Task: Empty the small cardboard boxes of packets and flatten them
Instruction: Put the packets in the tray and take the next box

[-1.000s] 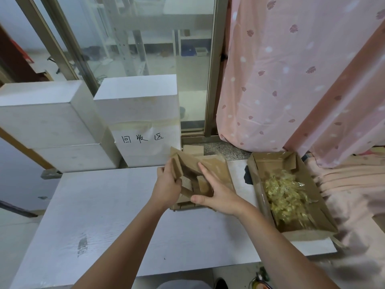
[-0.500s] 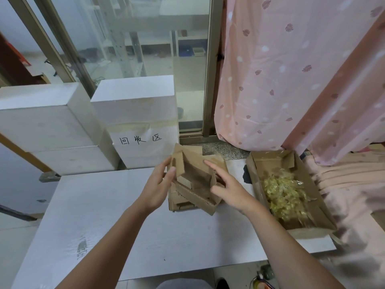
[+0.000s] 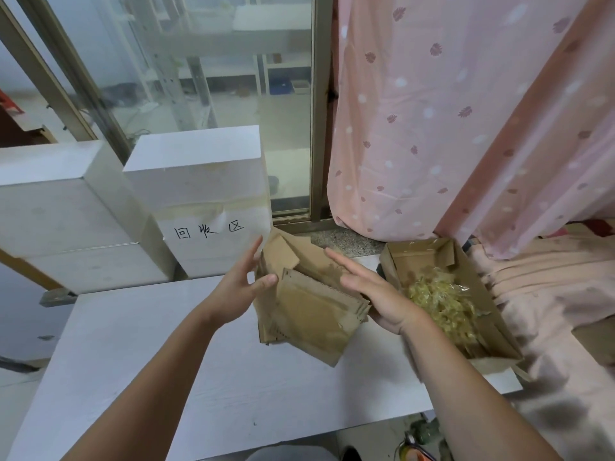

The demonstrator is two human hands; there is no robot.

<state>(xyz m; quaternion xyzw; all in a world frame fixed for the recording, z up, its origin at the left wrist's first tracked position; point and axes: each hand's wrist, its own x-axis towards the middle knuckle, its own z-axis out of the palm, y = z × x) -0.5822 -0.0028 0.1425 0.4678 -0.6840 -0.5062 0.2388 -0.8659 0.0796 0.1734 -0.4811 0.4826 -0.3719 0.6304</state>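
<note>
- The collapsed cardboard box [image 3: 309, 307] lies at the middle of the frame on the white worktop [image 3: 133, 361], between the two hands, resting on a small pile of flattened cardboard [image 3: 266, 327] whose edges show at its lower left.
- Its long axis runs on a diagonal, from the raised flaps [image 3: 283, 254] at upper centre down to a corner pointing toward the lower right of centre.
- The left hand [image 3: 239, 287] is just left of the box, palm turned toward it, fingers straight and spread; the thumb tip touches the box's upper left edge, and nothing is gripped.
- The right hand [image 3: 369, 291] is just right of the box, palm facing left, fingers straight and pointing toward the upper left, with fingertips over the box's upper right part. I cannot tell whether its heel touches the cardboard; it grips nothing.
- Both hands stand equally near, one on each long side, so the box sits squarely between the palms.
- Judgement: the flaps at the far end are not yet flat, so the coming move likely calls for pressing down there.
- The larger open cardboard box [image 3: 492, 337] with clear packets [image 3: 439, 301] sits at right of frame, just beyond the right hand.
- A white box with handwritten characters [image 3: 206, 194] stands behind, at upper centre left.
</note>
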